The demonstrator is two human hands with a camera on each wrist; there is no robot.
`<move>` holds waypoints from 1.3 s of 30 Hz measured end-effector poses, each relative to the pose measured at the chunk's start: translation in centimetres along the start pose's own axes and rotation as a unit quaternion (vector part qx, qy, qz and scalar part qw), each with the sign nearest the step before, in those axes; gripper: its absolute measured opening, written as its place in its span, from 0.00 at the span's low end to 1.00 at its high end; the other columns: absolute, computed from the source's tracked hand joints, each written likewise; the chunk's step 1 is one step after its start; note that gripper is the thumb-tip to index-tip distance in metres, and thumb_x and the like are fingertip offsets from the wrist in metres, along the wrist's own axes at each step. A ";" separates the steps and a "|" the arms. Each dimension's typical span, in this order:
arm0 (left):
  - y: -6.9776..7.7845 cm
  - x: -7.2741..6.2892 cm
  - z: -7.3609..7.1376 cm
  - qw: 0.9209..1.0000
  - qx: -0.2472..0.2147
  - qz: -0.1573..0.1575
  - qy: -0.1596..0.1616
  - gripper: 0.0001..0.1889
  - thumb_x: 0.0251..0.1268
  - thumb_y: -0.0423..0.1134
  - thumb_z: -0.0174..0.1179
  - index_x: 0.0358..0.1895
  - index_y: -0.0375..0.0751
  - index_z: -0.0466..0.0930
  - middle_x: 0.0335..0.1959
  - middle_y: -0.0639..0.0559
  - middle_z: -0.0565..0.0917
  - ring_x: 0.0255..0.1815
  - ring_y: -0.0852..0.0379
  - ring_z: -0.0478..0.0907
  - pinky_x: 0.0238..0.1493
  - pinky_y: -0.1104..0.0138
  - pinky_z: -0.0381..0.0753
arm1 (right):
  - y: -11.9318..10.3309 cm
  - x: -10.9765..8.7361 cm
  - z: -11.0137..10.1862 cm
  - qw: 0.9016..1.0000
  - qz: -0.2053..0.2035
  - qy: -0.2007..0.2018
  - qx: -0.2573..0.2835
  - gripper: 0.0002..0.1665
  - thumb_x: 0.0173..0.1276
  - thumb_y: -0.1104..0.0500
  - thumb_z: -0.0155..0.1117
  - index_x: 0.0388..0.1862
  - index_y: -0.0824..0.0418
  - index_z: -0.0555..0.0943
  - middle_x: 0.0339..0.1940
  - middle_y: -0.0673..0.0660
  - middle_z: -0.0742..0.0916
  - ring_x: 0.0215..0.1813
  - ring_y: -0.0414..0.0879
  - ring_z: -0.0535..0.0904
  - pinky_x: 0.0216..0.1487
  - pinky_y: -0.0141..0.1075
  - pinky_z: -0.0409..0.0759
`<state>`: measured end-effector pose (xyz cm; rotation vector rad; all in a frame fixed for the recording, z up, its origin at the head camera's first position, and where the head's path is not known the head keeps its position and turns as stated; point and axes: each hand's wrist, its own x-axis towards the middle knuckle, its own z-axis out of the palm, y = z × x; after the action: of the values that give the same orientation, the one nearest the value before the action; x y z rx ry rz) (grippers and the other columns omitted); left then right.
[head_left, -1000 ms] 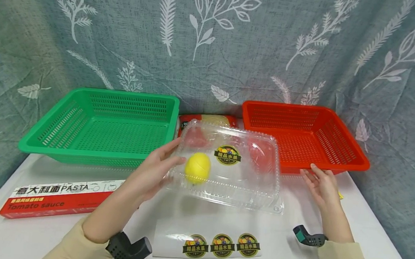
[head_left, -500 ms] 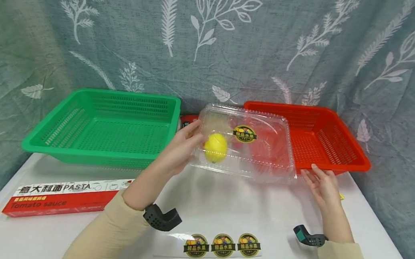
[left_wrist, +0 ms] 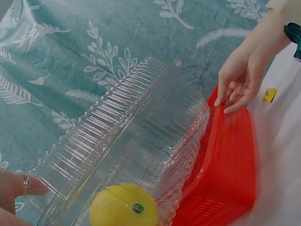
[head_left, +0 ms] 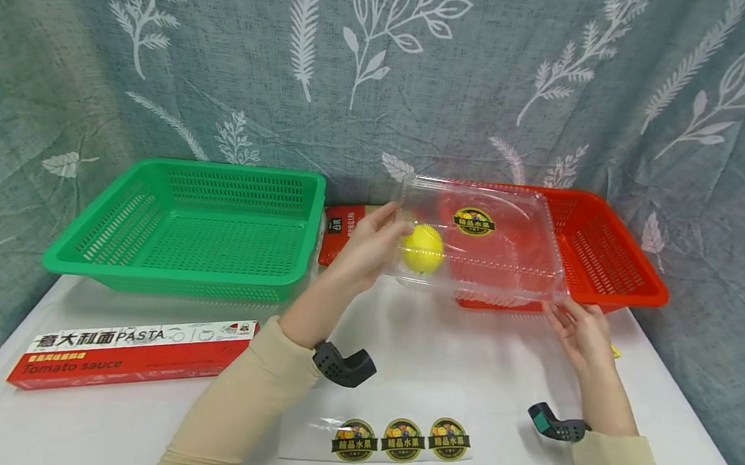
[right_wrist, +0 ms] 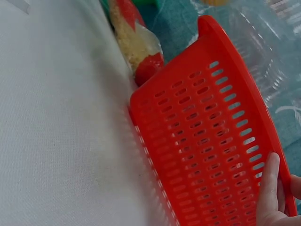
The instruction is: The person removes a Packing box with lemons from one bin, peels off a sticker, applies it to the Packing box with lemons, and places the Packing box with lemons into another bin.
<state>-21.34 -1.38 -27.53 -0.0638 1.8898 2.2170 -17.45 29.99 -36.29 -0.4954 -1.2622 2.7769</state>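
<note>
My left hand [head_left: 368,249] grips the left end of a clear plastic fruit box [head_left: 500,256] with a ridged edge and a round black label [head_left: 474,221]. Inside the box, near that hand, lies a yellow lemon [head_left: 423,249]; its green stem spot shows in the left wrist view. The box is held up, tilted, overlapping the left part of a red plastic basket [head_left: 642,291] in the head view. With thumb at the rim and fingers against the outer wall, my right hand [head_left: 581,333] holds the basket's front edge. In the right wrist view, fingers [right_wrist: 269,183] lie along its slotted side.
A green basket [head_left: 175,276] stands at the back left. Between the baskets lies a red and clear food packet [head_left: 340,227]. A long pasta box [head_left: 133,360] lies front left, and a sheet with three round stickers [head_left: 402,441] front centre. A patterned curtain [head_left: 383,75] hangs behind.
My left hand has carried the clear box with the lemon up, back and to the right, from mid-table to the red basket. My right hand has stayed at the basket's rim.
</note>
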 end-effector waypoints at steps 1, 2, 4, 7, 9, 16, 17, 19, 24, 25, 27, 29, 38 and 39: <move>0.1 0.2 0.3 1.000 -0.006 0.001 0.001 0.34 0.62 0.32 0.51 0.71 0.44 0.50 0.71 0.50 0.53 0.62 0.54 0.60 0.59 0.65 0.66 | 0.0 0.0 0.0 1.000 0.000 0.002 -0.002 0.27 0.61 0.67 0.61 0.52 0.55 0.58 0.49 0.52 0.70 0.37 0.44 0.81 0.40 0.36 0.81; 0.2 0.4 0.6 1.000 -0.010 0.002 0.002 0.34 0.61 0.31 0.51 0.71 0.44 0.50 0.71 0.50 0.53 0.62 0.54 0.59 0.60 0.65 0.65 | 0.0 0.0 0.0 1.000 0.000 0.003 -0.003 0.27 0.61 0.67 0.61 0.52 0.55 0.58 0.49 0.52 0.69 0.37 0.44 0.81 0.41 0.36 0.81; 0.4 0.8 1.3 1.000 -0.018 0.006 0.003 0.35 0.60 0.30 0.50 0.71 0.43 0.49 0.71 0.50 0.53 0.66 0.55 0.57 0.61 0.62 0.65 | -0.1 0.0 0.0 1.000 0.002 0.007 -0.001 0.27 0.60 0.67 0.62 0.52 0.54 0.59 0.50 0.51 0.68 0.37 0.44 0.81 0.41 0.37 0.81; 0.6 1.4 2.4 0.999 -0.040 0.014 -0.002 0.34 0.60 0.29 0.49 0.71 0.41 0.49 0.71 0.49 0.53 0.68 0.56 0.55 0.61 0.64 0.64 | -0.1 0.0 0.0 1.000 0.001 0.012 -0.001 0.26 0.61 0.67 0.61 0.52 0.53 0.59 0.51 0.52 0.68 0.36 0.44 0.82 0.40 0.37 0.81; 0.8 1.8 3.1 0.998 -0.054 0.015 -0.004 0.34 0.61 0.29 0.49 0.71 0.41 0.49 0.71 0.49 0.53 0.64 0.58 0.60 0.53 0.68 0.70 | -0.1 0.0 0.0 1.000 0.001 0.014 0.000 0.27 0.61 0.66 0.61 0.52 0.53 0.58 0.51 0.52 0.67 0.36 0.45 0.82 0.39 0.37 0.81; 0.5 2.9 5.7 0.997 -0.077 0.009 0.017 0.35 0.60 0.29 0.50 0.71 0.42 0.49 0.70 0.48 0.57 0.39 0.63 0.71 0.38 0.72 0.73 | 0.0 0.0 0.1 1.000 -0.004 0.013 -0.019 0.28 0.62 0.65 0.60 0.54 0.53 0.57 0.51 0.52 0.68 0.37 0.44 0.82 0.40 0.36 0.81; 0.4 3.1 6.0 0.997 -0.073 0.005 0.023 0.35 0.59 0.29 0.50 0.71 0.43 0.50 0.70 0.48 0.56 0.49 0.61 0.70 0.46 0.70 0.73 | 0.0 0.0 0.2 1.000 -0.004 0.014 -0.019 0.27 0.62 0.65 0.60 0.54 0.53 0.57 0.51 0.52 0.68 0.37 0.44 0.82 0.40 0.36 0.81; 0.0 3.5 6.7 0.997 -0.065 -0.002 0.034 0.36 0.58 0.31 0.52 0.71 0.44 0.51 0.70 0.47 0.55 0.64 0.58 0.59 0.58 0.66 0.67 | 0.0 -0.1 0.1 1.000 -0.001 0.014 -0.019 0.27 0.63 0.65 0.59 0.54 0.53 0.57 0.51 0.52 0.68 0.36 0.44 0.82 0.40 0.36 0.81; -1.1 4.6 8.2 0.998 -0.044 0.000 0.052 0.36 0.57 0.33 0.54 0.70 0.46 0.53 0.71 0.47 0.54 0.52 0.58 0.64 0.46 0.69 0.70 | -0.1 -0.1 0.1 1.000 0.003 0.020 -0.014 0.28 0.61 0.65 0.61 0.53 0.52 0.57 0.51 0.52 0.67 0.36 0.45 0.82 0.41 0.37 0.80; -1.4 4.7 8.4 0.998 -0.041 -0.002 0.053 0.36 0.57 0.33 0.54 0.71 0.46 0.53 0.71 0.48 0.54 0.51 0.59 0.64 0.45 0.69 0.70 | -0.1 0.0 0.1 1.000 0.004 0.020 -0.013 0.28 0.61 0.65 0.61 0.53 0.52 0.57 0.51 0.52 0.67 0.36 0.45 0.82 0.42 0.37 0.80; -1.8 5.0 8.9 0.998 -0.041 0.002 0.057 0.36 0.58 0.34 0.54 0.71 0.46 0.53 0.70 0.50 0.55 0.51 0.58 0.64 0.47 0.68 0.71 | -0.1 0.1 0.0 1.000 0.005 0.019 -0.011 0.28 0.61 0.65 0.61 0.52 0.52 0.57 0.51 0.52 0.66 0.36 0.45 0.82 0.42 0.37 0.80; -2.1 5.2 9.4 0.997 -0.053 0.004 0.059 0.36 0.58 0.34 0.54 0.71 0.45 0.52 0.70 0.51 0.55 0.61 0.57 0.60 0.56 0.66 0.68 | 0.0 0.1 0.0 1.000 0.003 0.018 -0.013 0.28 0.61 0.65 0.61 0.52 0.52 0.57 0.51 0.53 0.66 0.36 0.45 0.82 0.41 0.37 0.80; -3.6 5.9 10.7 0.997 -0.023 -0.014 0.069 0.36 0.60 0.37 0.55 0.71 0.49 0.51 0.69 0.52 0.57 0.64 0.53 0.60 0.62 0.59 0.64 | 0.1 0.1 -0.1 1.000 0.000 0.024 -0.014 0.27 0.62 0.65 0.60 0.53 0.53 0.58 0.50 0.53 0.68 0.36 0.45 0.82 0.41 0.38 0.80; -3.8 6.0 10.7 0.997 -0.018 -0.019 0.069 0.35 0.60 0.38 0.55 0.71 0.49 0.51 0.69 0.52 0.57 0.63 0.53 0.60 0.62 0.58 0.64 | 0.1 0.1 -0.2 1.000 -0.001 0.022 -0.013 0.26 0.62 0.65 0.60 0.53 0.53 0.58 0.49 0.53 0.68 0.36 0.45 0.82 0.41 0.38 0.80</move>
<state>-25.23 10.54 -30.50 -0.2645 1.8996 2.2756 -17.49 30.07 -36.47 -0.5534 -1.2901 2.7361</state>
